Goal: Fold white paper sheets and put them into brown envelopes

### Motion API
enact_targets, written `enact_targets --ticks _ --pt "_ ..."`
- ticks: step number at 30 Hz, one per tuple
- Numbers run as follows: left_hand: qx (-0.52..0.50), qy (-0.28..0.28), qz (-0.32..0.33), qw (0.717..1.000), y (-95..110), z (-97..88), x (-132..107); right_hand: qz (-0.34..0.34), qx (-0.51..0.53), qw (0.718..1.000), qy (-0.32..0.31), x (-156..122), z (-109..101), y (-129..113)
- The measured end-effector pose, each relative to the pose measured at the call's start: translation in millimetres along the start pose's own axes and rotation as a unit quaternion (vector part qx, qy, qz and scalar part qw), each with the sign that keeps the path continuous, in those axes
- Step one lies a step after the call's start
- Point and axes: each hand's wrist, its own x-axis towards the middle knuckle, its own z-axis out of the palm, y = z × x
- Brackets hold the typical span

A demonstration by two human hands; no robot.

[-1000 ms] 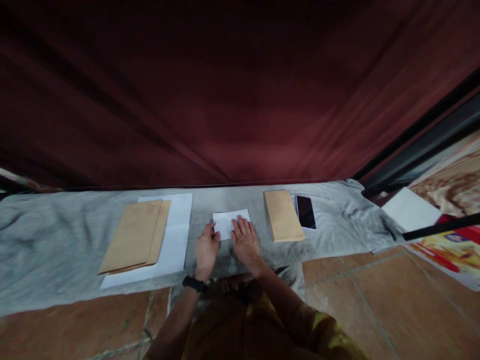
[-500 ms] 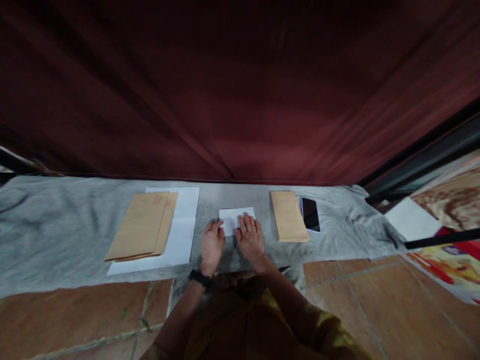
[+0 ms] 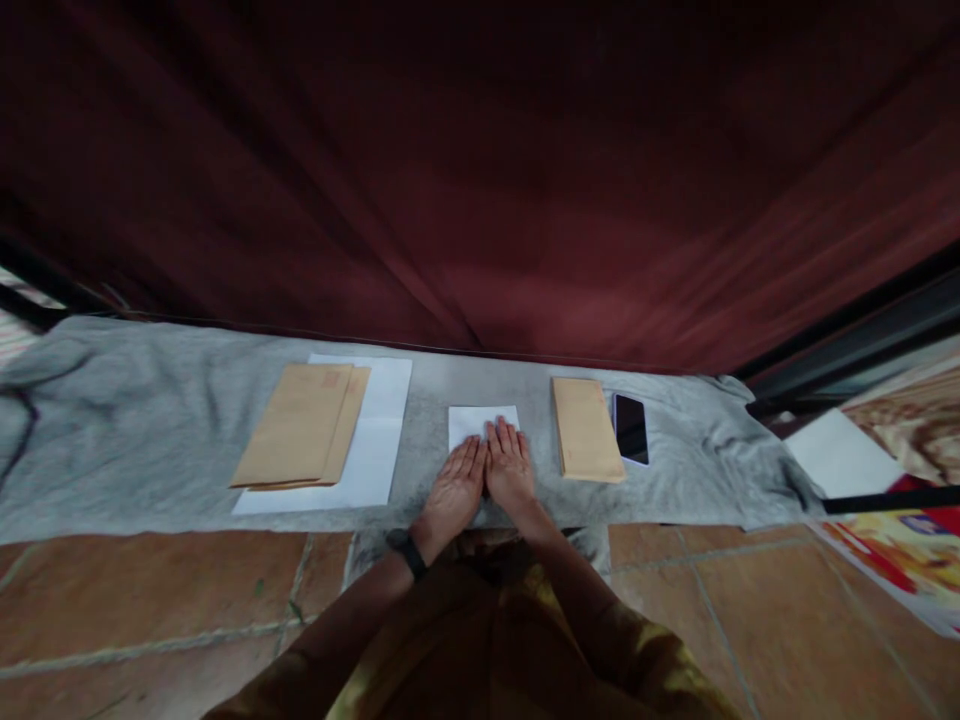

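A small folded white paper (image 3: 474,422) lies on a grey cloth (image 3: 112,440) spread over the floor. My left hand (image 3: 454,490) and my right hand (image 3: 510,470) lie flat side by side on its near half, fingers stretched out and pressing down. A black band sits on my left wrist. Only the far part of the paper shows past my fingers.
Left of the hands, brown envelopes (image 3: 304,438) rest on white sheets (image 3: 379,440). To the right lie another brown envelope (image 3: 586,442) and a dark phone (image 3: 631,428). A dark red curtain (image 3: 480,180) hangs behind. Terracotta tiles (image 3: 150,590) lie in front, and printed sheets (image 3: 900,520) sit far right.
My left hand has slid right from the paper's left edge and now lies flat beside my right hand. The view has shifted a little.
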Motion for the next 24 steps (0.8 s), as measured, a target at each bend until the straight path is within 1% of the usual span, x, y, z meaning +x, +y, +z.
enact_targets --ticks 4,6,8,11,14,16,20,24 --pt "-0.010 -0.008 0.025 1.000 -6.0 -7.5 -9.2 0.002 0.009 1.000 0.014 0.7 -1.4 0.1" --pt "-0.011 -0.015 0.026 0.999 -7.9 -11.5 -7.6 -0.003 0.011 1.000 0.022 0.3 -1.7 -0.1" --pt "-0.008 -0.016 0.014 1.000 -9.7 -14.9 1.5 -0.010 0.008 1.000 0.024 -0.4 -1.7 -0.3" --pt "0.001 0.000 -0.014 1.000 -14.3 -16.8 25.0 -0.013 -0.002 1.000 0.019 -1.3 -1.4 -0.4" --pt "-0.001 -0.003 0.001 1.000 -20.9 -12.2 44.5 -0.017 -0.006 1.000 0.021 -1.7 -0.8 0.1" --pt "-0.006 -0.003 -0.010 1.000 -24.4 -6.6 49.2 -0.022 -0.005 0.999 0.029 -1.9 -0.1 0.6" --pt "-0.009 -0.002 -0.026 1.000 -24.6 1.5 46.5 -0.026 -0.005 0.999 0.035 -1.9 1.8 1.5" --pt "0.000 -0.017 -0.032 0.999 -19.6 1.0 40.8 -0.026 0.002 0.999 0.034 -1.9 1.2 6.8"
